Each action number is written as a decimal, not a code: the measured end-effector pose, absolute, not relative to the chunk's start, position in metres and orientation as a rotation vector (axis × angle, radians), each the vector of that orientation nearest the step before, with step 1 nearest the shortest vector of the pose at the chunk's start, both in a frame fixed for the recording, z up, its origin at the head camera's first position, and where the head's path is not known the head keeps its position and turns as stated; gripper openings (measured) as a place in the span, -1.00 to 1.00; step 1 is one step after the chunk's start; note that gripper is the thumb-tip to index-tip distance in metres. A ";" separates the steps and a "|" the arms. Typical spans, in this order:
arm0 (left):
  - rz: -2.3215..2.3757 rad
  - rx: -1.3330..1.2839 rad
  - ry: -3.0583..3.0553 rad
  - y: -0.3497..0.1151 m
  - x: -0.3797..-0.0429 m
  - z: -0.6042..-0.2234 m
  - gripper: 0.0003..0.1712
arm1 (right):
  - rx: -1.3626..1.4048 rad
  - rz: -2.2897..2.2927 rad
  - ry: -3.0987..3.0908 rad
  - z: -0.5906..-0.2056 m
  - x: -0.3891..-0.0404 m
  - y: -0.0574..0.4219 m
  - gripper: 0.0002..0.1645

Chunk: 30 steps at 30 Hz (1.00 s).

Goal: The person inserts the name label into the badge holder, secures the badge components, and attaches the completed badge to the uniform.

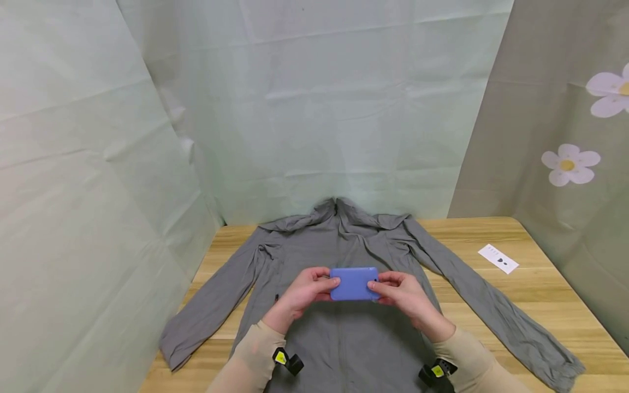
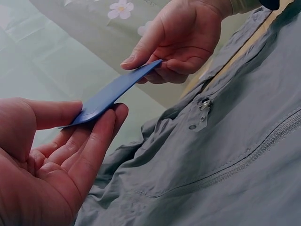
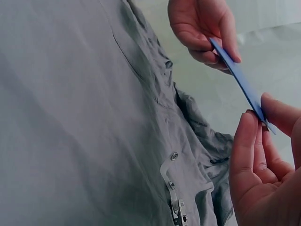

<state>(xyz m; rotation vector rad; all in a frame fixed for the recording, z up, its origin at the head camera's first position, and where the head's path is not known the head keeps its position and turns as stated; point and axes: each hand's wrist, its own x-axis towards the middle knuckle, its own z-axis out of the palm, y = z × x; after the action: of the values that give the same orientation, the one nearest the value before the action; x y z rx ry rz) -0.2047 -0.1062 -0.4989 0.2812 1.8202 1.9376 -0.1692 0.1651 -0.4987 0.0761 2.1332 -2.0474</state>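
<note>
Both hands hold a thin, flat blue card [image 1: 354, 284] with rounded corners, level above a grey jacket [image 1: 339, 338]. At the card's left end my left hand [image 1: 308, 290] pinches it, thumb on the near face and fingers behind. My right hand [image 1: 404, 295] does the same at the other end. Seen from the left wrist, the card [image 2: 113, 92] is tilted and nearly edge-on. The jacket lies spread front up, collar toward the back wall and sleeves out to both sides. A zipped seam [image 2: 235, 157] and a zipper pull [image 2: 203, 113] show on its cloth.
Under the jacket is a wooden table [image 1: 491, 300]. A small white printed card [image 1: 498, 258] lies on it at the right, beyond the jacket's right sleeve [image 1: 496, 305]. Pale cloth [image 1: 334, 109] hangs behind and along the sides, with printed flowers [image 1: 567, 165] at the right.
</note>
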 end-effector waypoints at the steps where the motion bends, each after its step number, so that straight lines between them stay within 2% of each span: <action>1: 1.936 0.281 1.821 -0.106 -0.205 -0.499 -0.71 | 0.078 -2.049 2.137 -0.498 -0.169 0.165 -0.56; 12: 1.925 0.279 1.836 -0.105 -0.203 -0.499 -0.71 | 0.087 -2.047 2.166 -0.499 -0.168 0.166 -0.66; 30: 1.898 0.293 1.872 -0.105 -0.200 -0.499 -0.71 | 0.089 -2.009 2.181 -0.497 -0.167 0.167 -0.70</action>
<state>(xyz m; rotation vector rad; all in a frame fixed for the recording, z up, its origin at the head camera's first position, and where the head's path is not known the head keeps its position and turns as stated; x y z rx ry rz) -0.2003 -0.1053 -0.4992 0.2934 1.8719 1.8984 -0.1671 0.1672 -0.4974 0.0887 2.1812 -2.0085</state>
